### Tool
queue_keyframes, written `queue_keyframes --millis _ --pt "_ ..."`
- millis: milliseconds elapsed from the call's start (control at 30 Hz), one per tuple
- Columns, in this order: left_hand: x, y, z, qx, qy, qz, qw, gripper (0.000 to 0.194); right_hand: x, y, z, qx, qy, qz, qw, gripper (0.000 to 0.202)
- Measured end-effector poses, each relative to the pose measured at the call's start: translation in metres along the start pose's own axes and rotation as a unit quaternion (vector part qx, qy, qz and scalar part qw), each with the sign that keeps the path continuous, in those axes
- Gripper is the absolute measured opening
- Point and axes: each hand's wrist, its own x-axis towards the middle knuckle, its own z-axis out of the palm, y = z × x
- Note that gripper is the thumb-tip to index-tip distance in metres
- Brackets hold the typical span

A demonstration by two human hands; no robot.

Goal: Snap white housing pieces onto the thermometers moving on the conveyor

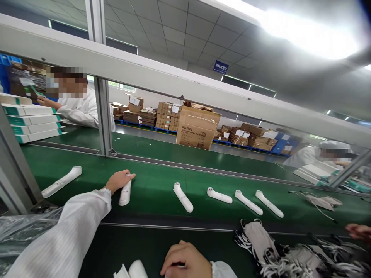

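Note:
On the green conveyor belt (pixel 156 200), my left hand (pixel 118 180) is closed around the upper end of a white handheld device (pixel 125 195), shaped like a forehead thermometer. The device rests upright-looking or tilted; its far end is under my fingers. My right hand (pixel 187 260) is low in the view with fingers curled, and whatever they hold is hidden. Beside it, at the bottom edge, lie white plastic pieces (pixel 137 269), partly cut off. Similar white devices lie along the belt: one (pixel 62 182) to the left, another (pixel 183 197) near the middle, and several further right.
A heap of grey cuffs with cables (pixel 278 247) lies lower right, near another person's hand (pixel 359 231). A pouch with a cable (pixel 323 201) is on the belt. Metal posts (pixel 102 116) and a rail cross ahead. Stacked boxes (pixel 34 121) and two co-workers are beyond.

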Motion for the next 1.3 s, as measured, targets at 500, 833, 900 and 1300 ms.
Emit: queue_keyframes --millis 500,833,900,1300 --pt "-0.015 0.047 0.043 -0.001 -0.014 0.071 0.997 0.044 0.014 0.000 -0.030 0.003 0.057 0.032 0.998 0.031" --pt "-0.026 0.066 0.059 -0.013 0.019 0.108 0.994 0.043 0.133 0.034 -0.027 -0.138 0.296 -0.011 0.945 0.050" --pt "-0.028 0.070 0.062 -0.017 0.021 0.108 0.994 0.043 0.133 0.036 -0.020 -0.199 0.216 -0.042 0.955 0.051" --pt "-0.035 0.100 0.072 -0.047 0.012 0.081 0.996 0.036 0.114 0.038 -0.031 -0.256 0.130 0.064 0.956 0.055"
